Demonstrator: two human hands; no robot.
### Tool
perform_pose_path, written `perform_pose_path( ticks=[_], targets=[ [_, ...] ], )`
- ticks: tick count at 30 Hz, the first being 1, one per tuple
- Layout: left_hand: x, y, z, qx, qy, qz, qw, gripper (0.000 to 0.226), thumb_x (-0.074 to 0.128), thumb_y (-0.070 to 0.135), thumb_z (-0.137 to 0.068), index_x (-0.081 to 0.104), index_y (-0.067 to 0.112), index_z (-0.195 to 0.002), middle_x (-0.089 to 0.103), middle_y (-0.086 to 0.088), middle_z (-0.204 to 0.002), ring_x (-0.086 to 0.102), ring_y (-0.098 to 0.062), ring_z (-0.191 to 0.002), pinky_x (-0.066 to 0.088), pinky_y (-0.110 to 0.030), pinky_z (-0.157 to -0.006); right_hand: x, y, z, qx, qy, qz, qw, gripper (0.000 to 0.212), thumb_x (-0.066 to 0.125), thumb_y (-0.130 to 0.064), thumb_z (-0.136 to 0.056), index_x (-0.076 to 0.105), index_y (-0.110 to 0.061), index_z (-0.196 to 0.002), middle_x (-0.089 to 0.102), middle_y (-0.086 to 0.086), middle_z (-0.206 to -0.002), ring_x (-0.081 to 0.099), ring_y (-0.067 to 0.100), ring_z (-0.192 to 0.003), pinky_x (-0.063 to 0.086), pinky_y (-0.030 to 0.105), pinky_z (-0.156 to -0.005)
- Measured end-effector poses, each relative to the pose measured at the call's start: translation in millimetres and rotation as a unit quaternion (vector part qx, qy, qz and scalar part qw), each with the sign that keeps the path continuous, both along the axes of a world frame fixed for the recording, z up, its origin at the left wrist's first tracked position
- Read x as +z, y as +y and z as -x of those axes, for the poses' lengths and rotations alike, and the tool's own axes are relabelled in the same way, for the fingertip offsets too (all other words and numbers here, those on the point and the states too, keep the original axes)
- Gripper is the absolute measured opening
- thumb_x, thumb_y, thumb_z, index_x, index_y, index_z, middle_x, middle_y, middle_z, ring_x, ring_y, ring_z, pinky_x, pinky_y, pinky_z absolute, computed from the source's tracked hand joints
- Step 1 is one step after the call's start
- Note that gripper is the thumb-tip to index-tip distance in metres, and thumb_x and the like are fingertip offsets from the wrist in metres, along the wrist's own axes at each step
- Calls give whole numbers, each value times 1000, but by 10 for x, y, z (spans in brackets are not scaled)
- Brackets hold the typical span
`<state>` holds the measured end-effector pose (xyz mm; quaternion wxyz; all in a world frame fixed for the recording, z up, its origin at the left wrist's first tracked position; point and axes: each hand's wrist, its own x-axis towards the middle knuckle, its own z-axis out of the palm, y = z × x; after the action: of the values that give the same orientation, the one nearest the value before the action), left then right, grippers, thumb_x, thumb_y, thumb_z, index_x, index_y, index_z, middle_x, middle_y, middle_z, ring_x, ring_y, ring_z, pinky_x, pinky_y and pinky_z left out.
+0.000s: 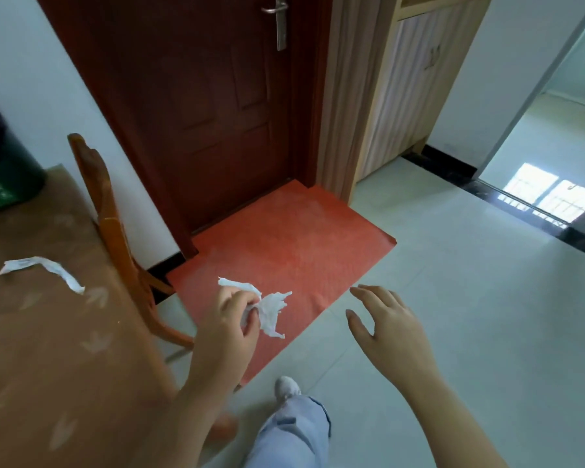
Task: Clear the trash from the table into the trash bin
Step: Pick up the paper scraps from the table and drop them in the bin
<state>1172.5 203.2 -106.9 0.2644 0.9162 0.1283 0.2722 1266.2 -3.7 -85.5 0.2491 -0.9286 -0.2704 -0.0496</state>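
My left hand [230, 319] is closed around a crumpled white tissue [271, 307], held in the air over the red floor mat, to the right of the table. My right hand [385, 324] hovers further right with fingers spread and nothing in it. A twisted strip of white paper [44, 268] lies on the brown table [48, 349] at the left. A dark green trash bin [11, 173] with a black bag stands at the far left edge, beyond the table's far end.
A wooden chair [112, 231] stands against the table's right side. A dark red door [210, 113] is ahead, with a red mat [284, 251] before it. Pale floor tiles [470, 298] spread right. My leg and shoe [287, 390] show below.
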Motion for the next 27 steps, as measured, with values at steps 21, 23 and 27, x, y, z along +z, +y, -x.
perform_pose_path(
  ticks=[21,23,27],
  targets=[
    [35,1743,-1838,225,26,53,972,15,68,0,-75,63,5,-88,60,-8,-90,59,-17,-82,44,-16,-76,-28,2774,-2613,295,28,54,954,37,48,-33,-80,61,-13,-109,66,7,-109,61,29,-95,50,40,-78],
    [59,1900,-1847,280,25,61,958,9,59,12,-82,62,7,-89,60,-6,-90,59,-20,-81,48,-24,-72,-29,3129,-2744,336,31,36,940,34,54,-27,-81,60,-11,-111,65,8,-112,60,28,-99,49,39,-81],
    [152,2244,-1946,394,2,54,918,12,53,11,-82,63,8,-89,56,1,-90,56,-15,-82,45,-16,-75,-33,3858,-2979,431,41,27,901,35,54,-27,-79,62,-10,-109,66,12,-108,60,33,-97,50,45,-80]
  ],
)
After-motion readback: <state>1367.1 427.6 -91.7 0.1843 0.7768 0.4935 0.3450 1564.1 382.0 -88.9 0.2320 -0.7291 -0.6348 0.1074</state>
